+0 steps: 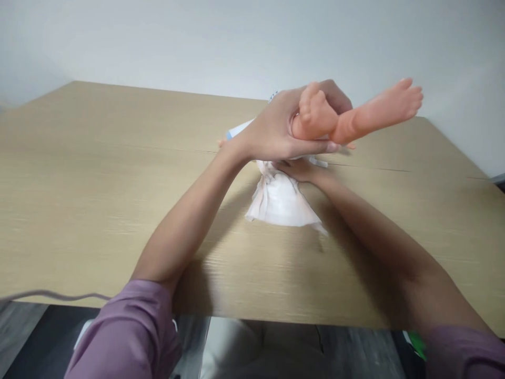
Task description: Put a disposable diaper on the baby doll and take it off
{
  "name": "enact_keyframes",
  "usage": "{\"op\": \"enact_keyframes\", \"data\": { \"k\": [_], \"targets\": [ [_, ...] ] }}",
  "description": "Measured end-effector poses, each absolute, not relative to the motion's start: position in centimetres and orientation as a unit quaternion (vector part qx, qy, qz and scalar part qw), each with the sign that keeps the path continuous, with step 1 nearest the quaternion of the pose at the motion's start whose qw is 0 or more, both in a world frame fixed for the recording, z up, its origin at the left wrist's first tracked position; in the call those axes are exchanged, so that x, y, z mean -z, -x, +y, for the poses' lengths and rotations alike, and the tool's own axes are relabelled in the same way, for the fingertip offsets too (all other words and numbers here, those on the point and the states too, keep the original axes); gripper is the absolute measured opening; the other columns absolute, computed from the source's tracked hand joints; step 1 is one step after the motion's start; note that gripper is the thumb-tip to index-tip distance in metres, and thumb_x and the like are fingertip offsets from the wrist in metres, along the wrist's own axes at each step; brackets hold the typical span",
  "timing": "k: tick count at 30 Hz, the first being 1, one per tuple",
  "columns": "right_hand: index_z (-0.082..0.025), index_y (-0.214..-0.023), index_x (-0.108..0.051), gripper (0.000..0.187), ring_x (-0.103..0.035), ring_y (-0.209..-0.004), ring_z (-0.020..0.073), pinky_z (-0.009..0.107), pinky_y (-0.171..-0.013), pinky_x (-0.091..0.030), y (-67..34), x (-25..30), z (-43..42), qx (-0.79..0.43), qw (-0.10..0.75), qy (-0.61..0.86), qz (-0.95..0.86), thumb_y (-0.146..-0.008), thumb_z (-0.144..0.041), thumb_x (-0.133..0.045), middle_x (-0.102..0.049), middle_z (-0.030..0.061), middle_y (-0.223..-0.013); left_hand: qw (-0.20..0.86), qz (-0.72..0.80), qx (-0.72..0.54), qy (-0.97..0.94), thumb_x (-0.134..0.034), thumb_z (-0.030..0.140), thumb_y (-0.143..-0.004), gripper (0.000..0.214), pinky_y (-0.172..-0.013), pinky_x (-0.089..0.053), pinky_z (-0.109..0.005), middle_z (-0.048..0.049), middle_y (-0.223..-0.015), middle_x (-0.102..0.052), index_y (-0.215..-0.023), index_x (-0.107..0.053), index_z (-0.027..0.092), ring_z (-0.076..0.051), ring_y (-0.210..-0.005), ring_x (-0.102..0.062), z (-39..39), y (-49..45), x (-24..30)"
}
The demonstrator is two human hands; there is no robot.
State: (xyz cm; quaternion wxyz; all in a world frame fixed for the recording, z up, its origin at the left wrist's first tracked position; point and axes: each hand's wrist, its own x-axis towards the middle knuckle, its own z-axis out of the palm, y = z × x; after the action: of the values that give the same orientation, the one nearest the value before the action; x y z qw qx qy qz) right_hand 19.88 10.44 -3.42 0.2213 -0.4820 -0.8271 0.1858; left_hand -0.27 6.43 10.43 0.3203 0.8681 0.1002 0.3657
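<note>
My left hand (272, 129) is closed around the legs of a baby doll (379, 113), holding them raised above the table. Both bare feet stick out to the right of my fingers. Most of the doll's body is hidden behind that hand; bits of a light blue and white garment (239, 128) and a small doll hand show at its left. Below, a white diaper (282, 200) lies under the doll, bunched at its far end and spread toward me. At the bunched part is my right hand (302, 169), its fingers on the diaper and partly covered by my left hand.
A wide wooden table (98, 200) reaches back to a pale wall (177, 42). A thin seam runs across the tabletop. A grey cable (51, 293) lies along the front left edge. My legs (236, 347) are below the front edge.
</note>
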Motion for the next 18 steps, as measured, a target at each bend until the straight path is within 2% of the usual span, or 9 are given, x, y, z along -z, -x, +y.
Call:
{"op": "enact_keyframes", "data": {
  "k": [2,4,8,10,14,16,18],
  "targets": [
    [-0.016,-0.137,-0.072,0.045,-0.062,-0.148,0.0316,0.051,-0.126,-0.049,-20.8,3.1,8.9,-0.196,0.227,0.481,-0.824,-0.115,-0.052,-0.058,-0.071,0.0144,-0.153,0.311,0.097,-0.369,-0.87,-0.084,0.031,-0.099,0.038,-0.104,-0.054,-0.034,-0.0047,-0.13,-0.079,-0.13,-0.07,0.014,-0.022,-0.122,-0.075,6.5,0.5,-10.3],
    [-0.021,-0.137,-0.073,0.039,-0.061,-0.15,0.0334,0.056,-0.127,-0.049,-22.1,3.0,6.7,-0.185,0.245,0.476,-0.824,-0.115,-0.049,-0.057,-0.068,0.0129,-0.159,0.308,0.085,-0.371,-0.872,-0.085,0.034,-0.098,0.04,-0.101,-0.054,-0.033,-0.0064,-0.127,-0.08,-0.129,-0.071,0.014,-0.021,-0.118,-0.074,6.6,0.7,-10.1],
    [-0.025,-0.137,-0.072,0.035,-0.066,-0.141,0.035,0.062,-0.125,-0.049,-24.4,2.9,1.0,-0.126,0.316,0.478,-0.81,-0.109,-0.044,-0.062,-0.075,0.0118,-0.146,0.296,0.088,-0.366,-0.878,-0.09,0.042,-0.095,0.046,-0.108,-0.053,-0.035,-0.0085,-0.127,-0.08,-0.128,-0.072,0.015,-0.021,-0.118,-0.071,6.9,1.0,-8.9],
    [-0.023,-0.14,-0.069,0.042,-0.067,-0.138,0.0364,0.062,-0.123,-0.051,-24.5,2.9,-1.5,-0.082,0.378,0.499,-0.776,-0.105,-0.046,-0.069,-0.075,0.0144,-0.143,0.292,0.094,-0.352,-0.884,-0.091,0.047,-0.093,0.05,-0.108,-0.055,-0.036,-0.0087,-0.129,-0.079,-0.128,-0.073,0.016,-0.022,-0.119,-0.07,6.7,1.0,-8.0],
    [-0.028,-0.157,-0.052,0.073,-0.064,-0.144,0.0377,0.062,-0.123,-0.055,-23.1,2.5,-3.5,-0.06,0.483,0.482,-0.728,-0.095,-0.051,-0.083,-0.065,0.0153,-0.155,0.295,0.125,-0.353,-0.879,-0.095,0.053,-0.088,0.055,-0.106,-0.058,-0.039,-0.009,-0.13,-0.079,-0.127,-0.076,0.021,-0.026,-0.119,-0.073,5.6,0.9,-6.0],
    [-0.031,-0.161,-0.048,0.078,-0.061,-0.15,0.0376,0.062,-0.126,-0.054,-22.4,2.0,-3.3,-0.062,0.502,0.437,-0.743,-0.095,-0.05,-0.084,-0.063,0.0135,-0.16,0.291,0.124,-0.356,-0.879,-0.095,0.053,-0.086,0.053,-0.106,-0.059,-0.041,-0.0091,-0.129,-0.079,-0.125,-0.076,0.023,-0.027,-0.119,-0.074,4.8,0.9,-5.3],
    [-0.031,-0.163,-0.049,0.074,-0.061,-0.151,0.0375,0.061,-0.128,-0.053,-22.3,1.3,-2.9,-0.072,0.48,0.41,-0.772,-0.097,-0.045,-0.081,-0.064,0.012,-0.161,0.282,0.117,-0.356,-0.883,-0.093,0.051,-0.088,0.051,-0.107,-0.059,-0.043,-0.0095,-0.131,-0.079,-0.127,-0.075,0.024,-0.028,-0.121,-0.073,4.1,1.5,-4.7]
  ]
}}
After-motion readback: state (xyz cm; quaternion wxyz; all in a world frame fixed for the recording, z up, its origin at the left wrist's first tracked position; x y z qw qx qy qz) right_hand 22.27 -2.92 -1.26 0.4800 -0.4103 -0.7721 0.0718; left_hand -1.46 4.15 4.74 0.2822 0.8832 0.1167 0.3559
